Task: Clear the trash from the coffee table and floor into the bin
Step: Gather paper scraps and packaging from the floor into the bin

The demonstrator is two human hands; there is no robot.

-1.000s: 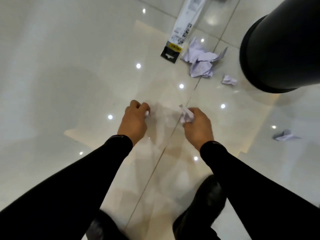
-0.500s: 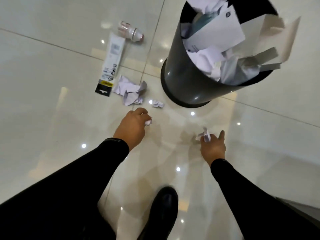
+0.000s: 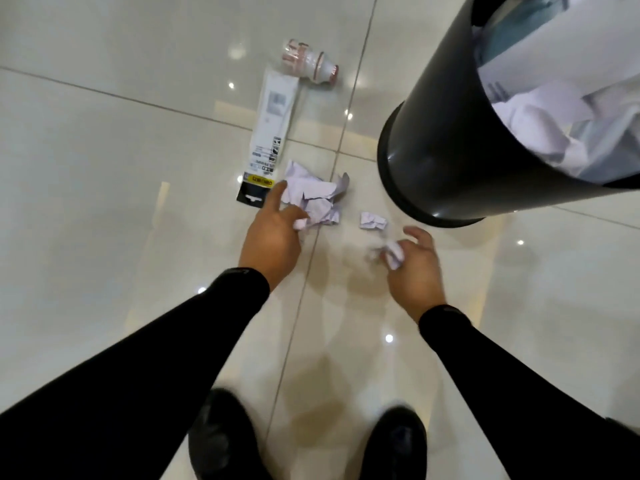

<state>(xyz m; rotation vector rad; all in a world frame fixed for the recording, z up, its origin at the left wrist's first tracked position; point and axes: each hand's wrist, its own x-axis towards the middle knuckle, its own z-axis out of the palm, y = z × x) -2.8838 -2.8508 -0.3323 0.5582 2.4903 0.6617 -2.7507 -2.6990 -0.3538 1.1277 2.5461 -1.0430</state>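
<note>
A dark grey bin stands at the upper right, stuffed with white paper. On the floor left of it lie a big crumpled white paper, a small paper ball, a long white package with a black and yellow end and a small plastic bottle. My left hand hovers at the big crumpled paper's near edge, fingers spreading, a small paper scrap pinched at the fingertips. My right hand is closed around a crumpled paper wad just below the small ball.
The floor is glossy pale tile with ceiling light reflections. My two black shoes stand at the bottom of the view. The bin's base sits about a hand's width right of the small paper ball.
Both hands have moved forward toward the litter by the bin. My left hand's fingers have spread out at the big crumpled paper. The view has come closer to the floor trash.
</note>
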